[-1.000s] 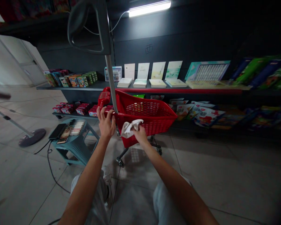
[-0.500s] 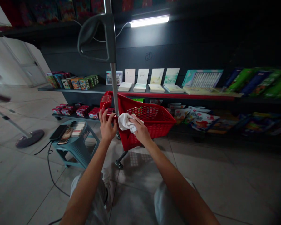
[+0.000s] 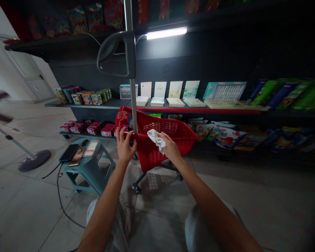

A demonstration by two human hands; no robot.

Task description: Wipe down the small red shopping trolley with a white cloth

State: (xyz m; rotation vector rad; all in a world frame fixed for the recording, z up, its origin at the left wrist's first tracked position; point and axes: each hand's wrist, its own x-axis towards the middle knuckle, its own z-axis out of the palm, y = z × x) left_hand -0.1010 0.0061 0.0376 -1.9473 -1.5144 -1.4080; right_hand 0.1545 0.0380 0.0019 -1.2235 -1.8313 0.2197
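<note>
A small red shopping cart (image 3: 161,134) with perforated sides and castors stands before me, in front of the shelves. My left hand (image 3: 126,148) is at its left end beside the grey pole, fingers spread and curved over the red rim, thumb lower down. A crumpled white cloth (image 3: 156,139) is in my right hand (image 3: 170,147), bunched under the fingers, at the near upper edge of the basket. My right palm and part of the cloth's underside are hidden.
A metal pole (image 3: 133,98) with a grey loop handle rises at the cart's left end. To the left stands a blue-grey stool (image 3: 90,168) with devices on it and a cable (image 3: 60,196) on the floor. Stocked shelves (image 3: 173,108) run behind.
My right hand has moved right with the cloth, away from the pole and along the cart's edge. My left hand stays near the rim. The whole view has shifted slightly.
</note>
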